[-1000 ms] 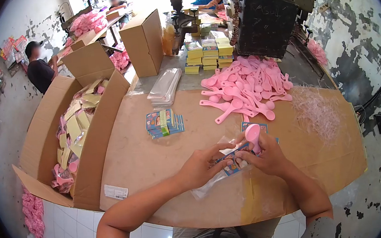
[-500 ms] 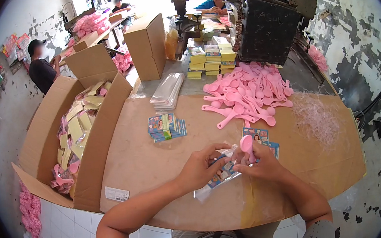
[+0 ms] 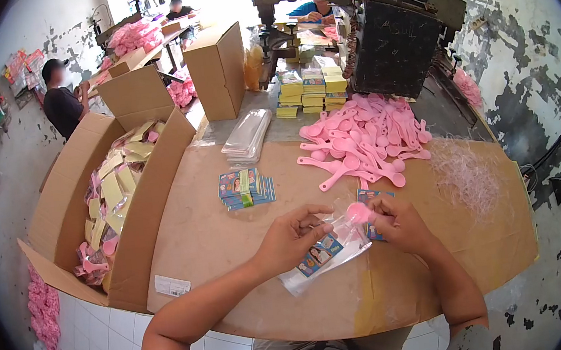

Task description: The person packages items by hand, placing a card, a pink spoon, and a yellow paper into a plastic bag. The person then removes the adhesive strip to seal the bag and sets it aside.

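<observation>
My left hand (image 3: 289, 241) pinches a clear plastic bag (image 3: 351, 246) that has a blue printed card (image 3: 321, 254) inside it. My right hand (image 3: 403, 223) grips a pink measuring spoon (image 3: 357, 212), its round bowl over the bag's upper end. Whether the spoon is inside the bag's mouth I cannot tell. Partly under my right hand lie more blue printed cards (image 3: 371, 195). A banded stack of blue cards (image 3: 245, 187) sits on the cardboard beyond my left hand. Farther off is a heap of pink spoons (image 3: 365, 135).
At left stands an open carton (image 3: 155, 219) full of packed bags. Flat clear bags (image 3: 247, 136) and yellow-edged card stacks (image 3: 312, 88) lie farther back, below a black machine (image 3: 393, 43). Plastic shreds (image 3: 466, 172) lie at right. Other people work in the background.
My right hand has turned the spoon from upright to tilted, bringing its bowl down to the bag's upper end. My left hand has shifted slightly left, uncovering more of the card.
</observation>
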Demonstrator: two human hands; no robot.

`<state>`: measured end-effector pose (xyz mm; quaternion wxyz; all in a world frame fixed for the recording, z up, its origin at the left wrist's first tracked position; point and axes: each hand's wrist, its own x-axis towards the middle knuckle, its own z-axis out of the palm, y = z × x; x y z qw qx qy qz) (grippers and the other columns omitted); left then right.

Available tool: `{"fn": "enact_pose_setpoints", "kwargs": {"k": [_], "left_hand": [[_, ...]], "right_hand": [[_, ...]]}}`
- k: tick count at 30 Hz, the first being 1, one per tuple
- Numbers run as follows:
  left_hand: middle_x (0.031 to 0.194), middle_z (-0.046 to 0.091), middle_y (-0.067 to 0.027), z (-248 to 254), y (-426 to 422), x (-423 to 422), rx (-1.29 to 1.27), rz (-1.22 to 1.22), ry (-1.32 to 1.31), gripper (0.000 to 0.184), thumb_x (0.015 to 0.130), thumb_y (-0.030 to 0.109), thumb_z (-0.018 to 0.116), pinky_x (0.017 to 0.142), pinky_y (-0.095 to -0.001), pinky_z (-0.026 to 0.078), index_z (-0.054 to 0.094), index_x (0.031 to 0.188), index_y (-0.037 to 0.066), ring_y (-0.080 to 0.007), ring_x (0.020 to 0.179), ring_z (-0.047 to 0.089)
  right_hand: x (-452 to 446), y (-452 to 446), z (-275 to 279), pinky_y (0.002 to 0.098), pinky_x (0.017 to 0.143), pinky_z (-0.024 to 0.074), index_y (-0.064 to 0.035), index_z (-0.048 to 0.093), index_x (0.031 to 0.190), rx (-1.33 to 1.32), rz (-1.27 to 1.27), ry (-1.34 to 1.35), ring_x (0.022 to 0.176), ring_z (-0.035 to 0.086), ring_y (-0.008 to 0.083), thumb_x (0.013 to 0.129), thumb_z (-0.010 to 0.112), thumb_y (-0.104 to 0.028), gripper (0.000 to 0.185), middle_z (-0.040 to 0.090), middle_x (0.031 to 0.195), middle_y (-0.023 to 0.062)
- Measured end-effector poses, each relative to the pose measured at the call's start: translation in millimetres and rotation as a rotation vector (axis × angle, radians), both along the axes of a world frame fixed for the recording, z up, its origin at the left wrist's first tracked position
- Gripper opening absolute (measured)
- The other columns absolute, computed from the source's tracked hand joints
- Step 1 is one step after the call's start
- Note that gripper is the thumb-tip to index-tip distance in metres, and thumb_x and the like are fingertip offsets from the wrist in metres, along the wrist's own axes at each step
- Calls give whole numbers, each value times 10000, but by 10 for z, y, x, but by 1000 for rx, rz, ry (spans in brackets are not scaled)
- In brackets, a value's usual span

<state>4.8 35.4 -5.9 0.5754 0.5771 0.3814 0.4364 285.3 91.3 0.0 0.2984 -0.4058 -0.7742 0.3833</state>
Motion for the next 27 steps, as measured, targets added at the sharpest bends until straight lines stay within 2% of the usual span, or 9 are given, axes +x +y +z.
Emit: {"fn": "enact_pose_setpoints", "kwargs": {"k": [2, 8, 11, 17, 20, 23, 26, 27], "left_hand": [[1061, 756, -92, 53, 5, -28, 2, 28, 51, 363, 1040, 80, 639, 813, -241, 562, 570, 1388, 3, -89, 962, 692], [1016, 758, -98, 0, 4, -7, 46, 63, 129, 367, 1016, 88, 680, 781, -255, 577, 600, 1363, -4, -105, 945, 715], [1025, 762, -107, -23, -8, -4, 56, 37, 108, 366, 1011, 101, 691, 785, -270, 589, 614, 1355, 0, -119, 948, 729], [1156, 739, -124, -4, -36, 14, 12, 0, 158, 327, 1018, 89, 675, 893, -271, 592, 638, 1327, -11, -138, 1057, 708], [1172, 737, -137, 38, -57, 25, 38, -30, 205, 335, 1014, 98, 683, 887, -280, 598, 641, 1332, 0, -146, 1057, 711], [1144, 747, -131, 47, -74, 26, 84, -61, 304, 335, 1007, 108, 694, 869, -289, 602, 652, 1326, 10, -144, 1036, 717], [1079, 763, -111, 60, -91, 46, 126, -88, 397, 312, 999, 121, 706, 839, -290, 601, 676, 1293, 18, -130, 995, 722], [1055, 768, -103, 69, -96, 52, 143, -96, 425, 302, 997, 126, 710, 827, -289, 600, 685, 1279, 20, -123, 978, 723]], "right_hand": [[-50, -82, 163, 271, 653, 465, -2, 667, 1031, -47, 42, -5, 742, 551, 76, 983, 664, -113, 121, 616, 846, 2], [-70, -124, 98, 247, 629, 463, -10, 697, 1080, -152, 108, 342, 723, 545, 43, 947, 738, -90, 160, 636, 826, -18], [-54, -121, 149, 243, 599, 424, -13, 710, 1087, -28, 183, 209, 685, 504, 35, 941, 750, -101, 174, 595, 766, -34], [-65, -133, 152, 265, 544, 339, -25, 726, 1063, -56, 189, 75, 598, 402, 50, 933, 751, -115, 160, 517, 648, -35], [-74, -159, 269, 268, 536, 330, -26, 728, 1040, -28, 219, -33, 590, 397, 52, 929, 743, -111, 140, 507, 636, -26], [-104, -186, 271, 274, 546, 378, -25, 731, 1013, -25, 241, -42, 585, 458, 75, 920, 746, -115, 130, 547, 641, -7], [-164, -178, 226, 316, 695, 490, -23, 722, 1056, 146, 299, 40, 753, 605, 145, 943, 717, -135, 159, 665, 816, 60], [-184, -167, 191, 345, 790, 487, -22, 704, 1104, 200, 288, 80, 870, 616, 187, 966, 688, -178, 208, 668, 936, 92]]}}
